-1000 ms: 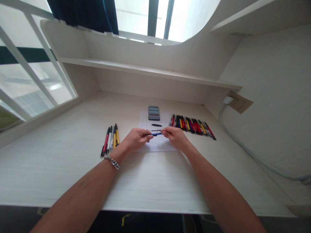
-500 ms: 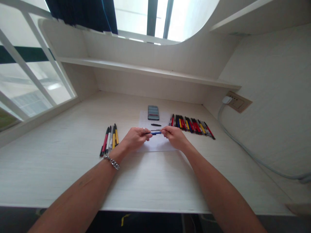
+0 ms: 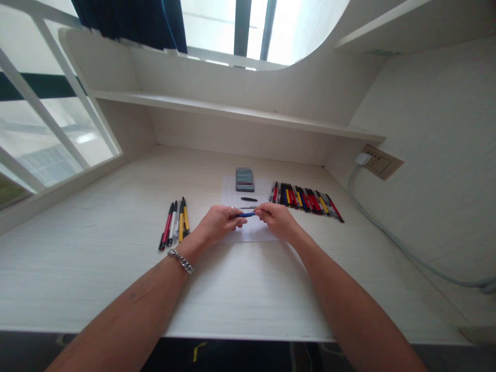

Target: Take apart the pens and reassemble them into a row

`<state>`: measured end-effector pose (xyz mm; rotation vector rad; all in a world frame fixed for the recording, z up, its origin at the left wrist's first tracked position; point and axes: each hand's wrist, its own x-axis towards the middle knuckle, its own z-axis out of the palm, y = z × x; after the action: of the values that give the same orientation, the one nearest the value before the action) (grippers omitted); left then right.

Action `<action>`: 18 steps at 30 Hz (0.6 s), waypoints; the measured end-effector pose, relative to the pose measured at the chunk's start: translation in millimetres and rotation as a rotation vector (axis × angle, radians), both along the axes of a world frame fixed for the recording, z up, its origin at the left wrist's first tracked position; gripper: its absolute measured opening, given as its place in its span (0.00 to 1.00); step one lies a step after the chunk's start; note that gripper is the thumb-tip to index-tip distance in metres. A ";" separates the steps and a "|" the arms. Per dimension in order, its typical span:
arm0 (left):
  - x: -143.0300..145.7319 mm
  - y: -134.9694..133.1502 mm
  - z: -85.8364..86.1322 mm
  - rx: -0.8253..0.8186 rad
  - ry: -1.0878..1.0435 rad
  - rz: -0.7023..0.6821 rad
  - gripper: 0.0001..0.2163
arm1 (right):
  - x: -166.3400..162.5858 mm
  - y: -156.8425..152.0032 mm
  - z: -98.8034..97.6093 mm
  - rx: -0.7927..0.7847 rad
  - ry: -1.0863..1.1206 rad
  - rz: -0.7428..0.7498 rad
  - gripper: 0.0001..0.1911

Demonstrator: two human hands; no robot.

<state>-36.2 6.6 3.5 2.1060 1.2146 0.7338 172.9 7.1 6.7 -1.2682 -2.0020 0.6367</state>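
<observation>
Between my two hands a blue pen [image 3: 247, 214] lies nearly level above a white sheet of paper [image 3: 251, 235]. My left hand [image 3: 220, 221] grips its left end, fingers closed around it. At the other end, my right hand [image 3: 276, 216] pinches the pen between thumb and fingers. Just beyond the hands a short black pen part [image 3: 248, 199] rests on the paper. A thin refill-like stick [image 3: 248, 207] lies close behind the blue pen, partly hidden by my fingers.
Red, white and yellow pens [image 3: 174, 223] lie left of my left forearm. A long row of mixed pens [image 3: 310, 201] is at the right. Behind the paper sits a grey-green flat case [image 3: 245, 179]. A cable [image 3: 372, 217] hangs from the wall socket [image 3: 382, 161].
My left hand has shifted slightly down, and the blue pen now slants a little, its left end lower. My right hand has stayed almost in place, still pinching the pen.
</observation>
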 end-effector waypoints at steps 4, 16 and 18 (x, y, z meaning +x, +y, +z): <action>-1.0 1.2 -0.5 0.011 0.005 -0.005 0.11 | 0.4 -0.4 0.3 -0.029 0.005 0.005 0.10; -3.6 3.5 -2.2 0.016 0.032 -0.032 0.12 | 7.5 1.0 -1.8 -0.087 -0.034 0.042 0.12; -3.8 3.5 -2.1 0.030 0.031 -0.027 0.11 | 8.2 1.0 -2.2 -0.097 -0.028 0.039 0.12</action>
<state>-40.0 10.1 1.5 2.1612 1.1970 0.7134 181.2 8.1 4.6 -1.3037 -2.0443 0.7463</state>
